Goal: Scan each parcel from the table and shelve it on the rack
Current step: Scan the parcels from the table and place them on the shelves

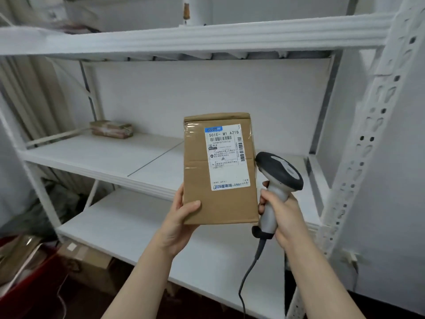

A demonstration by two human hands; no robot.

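White wall [391, 180], dark floor [87, 305]

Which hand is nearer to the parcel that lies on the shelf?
Left. The left hand, holding the box, is below and right of that parcel; the right hand, gripping the scanner, is farther right.

Two parcels: labelled parcel [219, 169] at centre, taped parcel [111, 129] at ten o'clock. One scanner [278, 180] at four o'clock. Two hands: left hand [181, 224], right hand [284, 215]. One rack [207, 35], three shelves [103, 155].
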